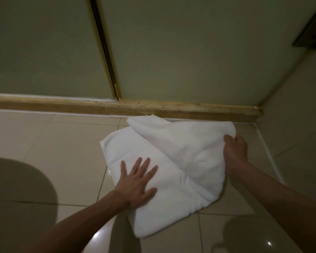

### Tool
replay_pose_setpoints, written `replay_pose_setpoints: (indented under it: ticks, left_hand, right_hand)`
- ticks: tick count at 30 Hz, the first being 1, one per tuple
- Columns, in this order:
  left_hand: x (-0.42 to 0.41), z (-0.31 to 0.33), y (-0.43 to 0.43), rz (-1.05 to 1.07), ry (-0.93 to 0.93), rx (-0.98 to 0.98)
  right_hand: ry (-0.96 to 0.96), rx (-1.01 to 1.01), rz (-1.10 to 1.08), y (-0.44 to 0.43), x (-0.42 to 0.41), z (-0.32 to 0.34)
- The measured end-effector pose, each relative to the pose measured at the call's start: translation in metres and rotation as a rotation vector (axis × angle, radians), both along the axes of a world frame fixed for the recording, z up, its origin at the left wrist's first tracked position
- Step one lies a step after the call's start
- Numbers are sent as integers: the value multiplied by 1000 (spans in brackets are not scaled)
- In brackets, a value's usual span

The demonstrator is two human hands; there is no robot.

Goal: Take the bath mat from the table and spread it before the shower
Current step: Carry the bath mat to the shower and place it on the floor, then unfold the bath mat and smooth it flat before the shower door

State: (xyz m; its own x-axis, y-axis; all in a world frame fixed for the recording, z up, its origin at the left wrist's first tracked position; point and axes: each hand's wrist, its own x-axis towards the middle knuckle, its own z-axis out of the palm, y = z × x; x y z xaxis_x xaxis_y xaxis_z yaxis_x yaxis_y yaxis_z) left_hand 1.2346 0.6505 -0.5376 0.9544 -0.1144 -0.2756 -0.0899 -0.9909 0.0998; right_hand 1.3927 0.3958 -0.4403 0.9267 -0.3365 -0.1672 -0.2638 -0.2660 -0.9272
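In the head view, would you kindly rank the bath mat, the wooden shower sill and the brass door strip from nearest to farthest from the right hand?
1. bath mat: gripped at its far right corner by the right hand.
2. wooden shower sill: just beyond the hand, along the floor.
3. brass door strip: far left, rising from the sill.

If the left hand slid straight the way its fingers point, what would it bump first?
The left hand would likely meet the folded-over flap of the bath mat first, then the shower sill.
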Motion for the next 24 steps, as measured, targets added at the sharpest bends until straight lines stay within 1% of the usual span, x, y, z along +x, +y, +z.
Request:
replay_pose_setpoints:
  ticks: [4, 8, 11, 13, 14, 15, 17, 19, 20, 21, 22, 24]
  left_hand:
    - [-3, -3, 38, -41, -8, 55]
    - [-6, 2, 75, -67, 33, 94]
    - [-1, 8, 76, -105, 41, 94]
    - [4, 11, 67, -90, 12, 44]
    - [7, 13, 61, -72, -2, 23]
    - [10, 15, 53, -52, -14, 7]
    - [19, 14, 36, -22, -24, -25]
    - [27, 12, 19, -11, -10, -48]
    - [29, 9, 14, -1, 1, -49]
    - [31, 7, 12, 10, 13, -41]
    - [31, 4, 12, 20, 21, -25]
    - [30, 0, 15, 22, 17, -3]
  right_hand:
    - [12, -177, 45, -9, -1, -21]
    - [142, -361, 18, -19, -15, -41]
    - [282, -468, 22, -17, -33, -52]
    - [260, -624, 57, -8, -39, -50]
    - [202, -735, 117, -2, -41, -48]
    - [109, -842, 228, 5, -43, -46]
    - [-131, -987, 606, 21, -43, -45]
    - [-294, -1031, 1016, 37, -41, -49]
    - [-313, -1050, 1162, 45, -39, -53]
    - [-281, -1068, 1261, 52, -37, -57]
    - [-203, -1073, 1318, 55, -33, -62]
    - [-11, -1040, 1353, 53, -25, -70]
